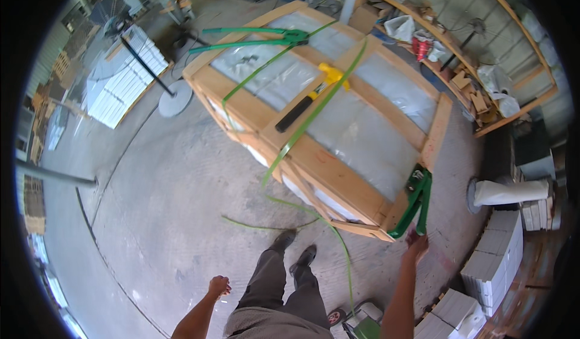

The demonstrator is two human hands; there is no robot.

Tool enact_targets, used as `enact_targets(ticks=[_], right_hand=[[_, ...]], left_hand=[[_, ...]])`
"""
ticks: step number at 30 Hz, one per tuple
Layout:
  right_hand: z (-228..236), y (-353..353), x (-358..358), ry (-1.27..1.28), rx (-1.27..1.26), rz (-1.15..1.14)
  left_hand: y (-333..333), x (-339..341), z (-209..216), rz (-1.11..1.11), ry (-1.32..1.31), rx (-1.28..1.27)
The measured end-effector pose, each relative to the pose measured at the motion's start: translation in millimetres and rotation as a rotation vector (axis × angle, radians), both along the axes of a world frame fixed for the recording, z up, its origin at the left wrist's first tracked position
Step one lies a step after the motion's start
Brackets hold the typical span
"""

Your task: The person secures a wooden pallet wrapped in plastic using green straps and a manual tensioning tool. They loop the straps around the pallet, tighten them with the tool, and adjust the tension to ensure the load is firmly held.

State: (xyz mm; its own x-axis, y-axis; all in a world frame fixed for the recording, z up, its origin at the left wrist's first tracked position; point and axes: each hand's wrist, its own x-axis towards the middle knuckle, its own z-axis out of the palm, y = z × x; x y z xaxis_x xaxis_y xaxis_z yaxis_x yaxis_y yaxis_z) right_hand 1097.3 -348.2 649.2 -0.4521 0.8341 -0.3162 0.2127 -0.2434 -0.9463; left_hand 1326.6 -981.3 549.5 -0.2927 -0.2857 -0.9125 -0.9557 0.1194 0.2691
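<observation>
My right hand [415,244] is at the near right corner of a wooden crate [338,169], its fingers closed around the handle end of a green strapping tool [417,203]. My left hand [220,286] hangs over the floor, away from the crate, fingers loosely bent and holding nothing. Green straps [314,112] run over the crate top, and a loose strap end [345,251] trails down to the floor by my feet. A yellow hammer with a black grip [314,97] lies across the slats. Long-handled green cutters [260,39] rest at the far edge.
White stacked panels [124,76] stand at the far left, near a round-based stand [176,99]. Stacked boxes [492,260] and a wrapped roll [510,193] are on the right. A wooden shelf [477,91] holds clutter. A green and grey wheeled machine [362,321] sits by my right leg.
</observation>
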Motion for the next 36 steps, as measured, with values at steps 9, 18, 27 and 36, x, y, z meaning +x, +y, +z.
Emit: enact_targets(ticks=[9, 18, 27, 36], right_hand=[[-141.8, -211.9, 216.3, -0.754, -0.314, 0.842], [-261.9, -279.5, 220.8, -0.672, 0.563, 1.516], [-280.8, -290.3, 199.3, -0.872, 0.609, 1.642], [-373.9, -325.6, 48.1, -0.543, 0.314, 0.961]], left_hand=[[5.9, 41.5, -181.3, -0.983, 0.190, -0.177], [30.3, -93.6, -458.2, -0.049, 0.022, 0.042], [33.7, -143.3, -640.1, 0.593, -0.138, -0.019], [34.1, -156.0, -601.0, 0.578, 0.288, -0.157]])
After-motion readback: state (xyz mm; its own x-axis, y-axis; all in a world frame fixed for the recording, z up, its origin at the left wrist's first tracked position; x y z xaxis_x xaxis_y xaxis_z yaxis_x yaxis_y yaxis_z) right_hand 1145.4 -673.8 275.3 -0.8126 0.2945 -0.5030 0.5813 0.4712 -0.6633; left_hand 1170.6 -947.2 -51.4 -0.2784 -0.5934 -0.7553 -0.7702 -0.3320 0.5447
